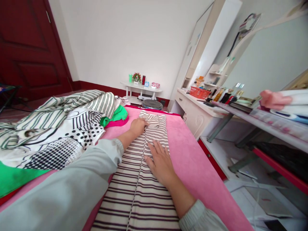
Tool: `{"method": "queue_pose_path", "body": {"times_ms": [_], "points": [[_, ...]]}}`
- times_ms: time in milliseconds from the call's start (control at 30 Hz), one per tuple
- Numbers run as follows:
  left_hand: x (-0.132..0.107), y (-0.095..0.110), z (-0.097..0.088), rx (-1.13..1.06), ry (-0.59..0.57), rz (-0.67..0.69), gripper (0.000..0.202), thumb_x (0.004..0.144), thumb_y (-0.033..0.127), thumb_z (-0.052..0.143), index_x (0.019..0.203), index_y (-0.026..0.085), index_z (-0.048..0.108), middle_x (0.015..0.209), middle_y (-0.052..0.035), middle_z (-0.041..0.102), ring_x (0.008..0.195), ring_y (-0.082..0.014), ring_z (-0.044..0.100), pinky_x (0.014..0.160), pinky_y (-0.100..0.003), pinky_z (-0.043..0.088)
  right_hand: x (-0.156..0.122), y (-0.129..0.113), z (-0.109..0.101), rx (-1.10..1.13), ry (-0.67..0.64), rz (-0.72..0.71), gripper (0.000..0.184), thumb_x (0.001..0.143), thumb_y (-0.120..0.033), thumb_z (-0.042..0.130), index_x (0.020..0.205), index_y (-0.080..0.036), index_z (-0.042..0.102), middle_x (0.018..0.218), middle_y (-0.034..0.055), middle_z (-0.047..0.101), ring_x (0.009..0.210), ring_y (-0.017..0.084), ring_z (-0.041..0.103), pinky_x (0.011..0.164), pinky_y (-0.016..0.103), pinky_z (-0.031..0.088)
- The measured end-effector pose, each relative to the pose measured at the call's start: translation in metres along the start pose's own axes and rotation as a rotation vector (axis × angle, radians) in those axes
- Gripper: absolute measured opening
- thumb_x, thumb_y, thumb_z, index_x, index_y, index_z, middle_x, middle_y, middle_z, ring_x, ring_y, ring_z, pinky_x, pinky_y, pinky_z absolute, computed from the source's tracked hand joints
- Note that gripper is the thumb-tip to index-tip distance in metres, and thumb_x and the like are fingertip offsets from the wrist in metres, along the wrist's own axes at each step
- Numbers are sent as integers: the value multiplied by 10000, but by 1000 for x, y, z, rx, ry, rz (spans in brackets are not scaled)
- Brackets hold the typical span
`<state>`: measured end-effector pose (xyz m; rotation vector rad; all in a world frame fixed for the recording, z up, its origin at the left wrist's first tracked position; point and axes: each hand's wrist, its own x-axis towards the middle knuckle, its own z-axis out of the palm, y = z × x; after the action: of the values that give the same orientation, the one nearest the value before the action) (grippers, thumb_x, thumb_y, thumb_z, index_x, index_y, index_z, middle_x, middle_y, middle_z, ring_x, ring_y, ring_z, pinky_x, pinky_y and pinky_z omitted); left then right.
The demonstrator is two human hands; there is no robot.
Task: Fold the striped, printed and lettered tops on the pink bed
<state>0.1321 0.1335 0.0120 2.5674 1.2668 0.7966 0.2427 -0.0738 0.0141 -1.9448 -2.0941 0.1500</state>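
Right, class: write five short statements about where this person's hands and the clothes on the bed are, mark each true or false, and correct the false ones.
1. The right hand lies flat on the striped garment. True.
2. The left hand holds a red basket. False: it rests at the garment's folded far end; the basket sits on the desk.
3. The garment lies on a pink cover. True.
4. The pile of clothes lies to the right of the garment. False: it lies to the left.
5. Both hands are lifted off the bed. False: both rest on the garment.
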Motion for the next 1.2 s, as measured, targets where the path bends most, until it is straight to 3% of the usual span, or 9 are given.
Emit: {"method": "queue_pose_path", "body": {"times_ms": [133, 300, 433, 533, 667, 800, 967, 1067, 1200], "points": [[-22, -5, -16, 87, -20, 5, 378, 802, 110, 498, 1071, 292, 692, 1102, -65, 632, 1062, -241, 530, 917, -331, 415, 1, 0, 0, 2, 3, -7, 567, 930, -506, 335, 1447, -279, 294, 1549, 32, 191, 1426, 224, 124, 1141, 467, 107], [-69, -3, -34, 192, -48, 55, 344, 855, 173, 462, 1125, 258, 658, 1179, -94, 588, 1061, -240, 536, 937, -366, 423, 0, 0, 1, 0, -1, -13, 569, 929, -503, 338, 1446, -269, 299, 1547, 41, 197, 1424, 225, 130, 1139, 464, 109], [-116, -1, -50, 79, -78, 157, 346, 883, 203, 439, 1178, 213, 619, 1197, -104, 590, 1083, -229, 541, 976, -368, 421, -2, 3, 1, 24, 19, -20, 558, 924, -495, 365, 1433, -269, 329, 1539, 40, 226, 1416, 225, 166, 1134, 463, 133], [-150, -3, -70, -40, -124, 247, 421, 862, 119, 419, 1231, 229, 589, 1253, -76, 575, 1124, -208, 537, 1012, -348, 404, -2, 4, -1, 70, 51, -34, 524, 914, -464, 407, 1396, -260, 400, 1515, 44, 292, 1397, 218, 229, 1131, 451, 163], [-186, -5, -101, -126, -225, 307, 498, 834, 68, 434, 1265, 279, 567, 1378, -50, 477, 1230, -209, 474, 1050, -359, 375, -8, 7, -6, 141, 70, -78, 434, 912, -262, 389, 1332, -242, 496, 1460, 45, 396, 1360, 189, 317, 1124, 438, 214], [-213, 8, -130, -219, -358, 412, 466, 826, 111, 524, 1227, 338, 591, 1422, -22, 425, 1267, -222, 444, 1060, -354, 368, -37, 20, -24, 228, 2, -201, 553, 826, -51, 333, 1304, -247, 529, 1420, 35, 452, 1319, 158, 392, 1109, 422, 283], [-234, 34, -156, -322, -457, 575, 396, 835, 109, 529, 1115, 362, 649, 1259, -20, 572, 1183, -212, 515, 1028, -331, 392, -103, 38, -64, 211, -160, -362, 499, 883, -120, 335, 1290, -335, 529, 1442, -8, 419, 1323, 154, 388, 1102, 413, 319], [-243, 40, -157, -341, -460, 598, 370, 855, 104, 483, 1079, 344, 654, 1199, -21, 605, 1112, -197, 556, 989, -315, 410, -136, 37, -79, 156, -205, -364, 431, 924, -208, 352, 1286, -366, 526, 1448, -10, 409, 1333, 159, 372, 1102, 417, 321], [-248, 40, -141, -337, -416, 560, 265, 894, 160, 444, 1000, 288, 649, 1194, -29, 605, 1103, -180, 551, 962, -286, 412, -148, 25, -73, 140, -191, -336, 366, 927, -302, 419, 1263, -350, 557, 1452, 10, 405, 1335, 176, 370, 1098, 412, 328]]}}
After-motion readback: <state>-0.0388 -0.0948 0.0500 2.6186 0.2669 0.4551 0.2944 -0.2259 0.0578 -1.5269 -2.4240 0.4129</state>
